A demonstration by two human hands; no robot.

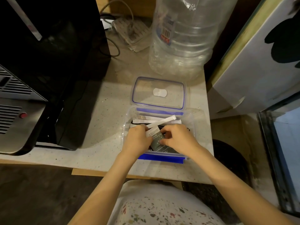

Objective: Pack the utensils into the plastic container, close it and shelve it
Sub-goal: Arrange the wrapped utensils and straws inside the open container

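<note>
A clear plastic container (191, 120) with blue clips stands open on the counter near its front edge. Its clear lid (158, 93), rimmed in blue, lies flat just behind it. Inside are wrapped utensils: a long white sleeve (162, 121) lying diagonally, more white and black packets beneath. My left hand (138, 139) and my right hand (177, 137) are both inside the container, fingers pinched on a grey-and-white packet (155, 138) between them. What lies under my hands is hidden.
A large clear water jug (181, 36) stands behind the lid. A black appliance (53, 70) and a metal machine (14, 114) fill the left. Cables and a power strip (131, 34) lie at the back. A white panel (259, 65) rises on the right.
</note>
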